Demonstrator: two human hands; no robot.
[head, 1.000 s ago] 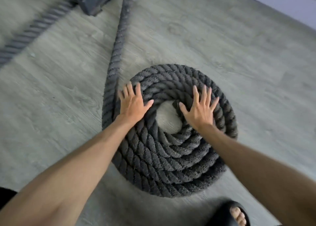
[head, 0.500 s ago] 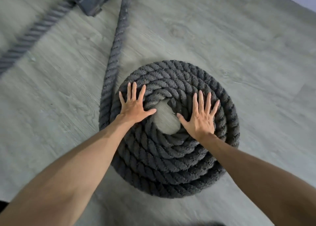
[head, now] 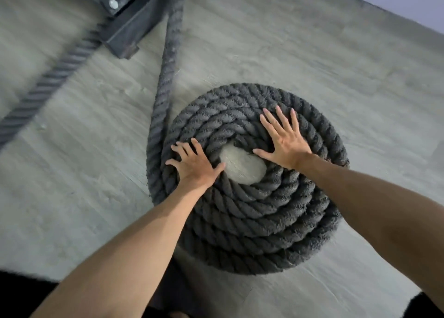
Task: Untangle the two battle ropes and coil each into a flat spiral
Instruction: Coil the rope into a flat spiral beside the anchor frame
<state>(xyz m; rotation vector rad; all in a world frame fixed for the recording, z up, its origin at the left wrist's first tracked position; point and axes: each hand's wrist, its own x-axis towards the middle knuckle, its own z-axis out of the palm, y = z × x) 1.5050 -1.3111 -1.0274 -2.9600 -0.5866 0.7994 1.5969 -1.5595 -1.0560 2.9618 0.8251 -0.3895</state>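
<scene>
A thick dark grey battle rope lies coiled in a flat spiral [head: 252, 219] on the floor, with a small bare gap at its centre. Its free length [head: 168, 60] runs straight from the coil's left side up to a metal anchor. My left hand [head: 194, 163] lies flat on the coil's left inner turns, fingers spread. On the upper right turns my right hand [head: 284, 141] presses flat, fingers spread as well. A second rope [head: 50, 77] stretches diagonally across the floor at the upper left, uncoiled.
A dark metal anchor base [head: 127, 17] with a bolt stands at the top left, where both ropes meet. The floor [head: 312, 53] is grey wood-look planking. A pale wall [head: 396, 2] borders the top right. Dark shapes sit at the bottom corners.
Both hands have turned clockwise on the coil: my right hand has gone up toward the far side, my left hand down and inward. The view has shifted, and the anchor base shows more.
</scene>
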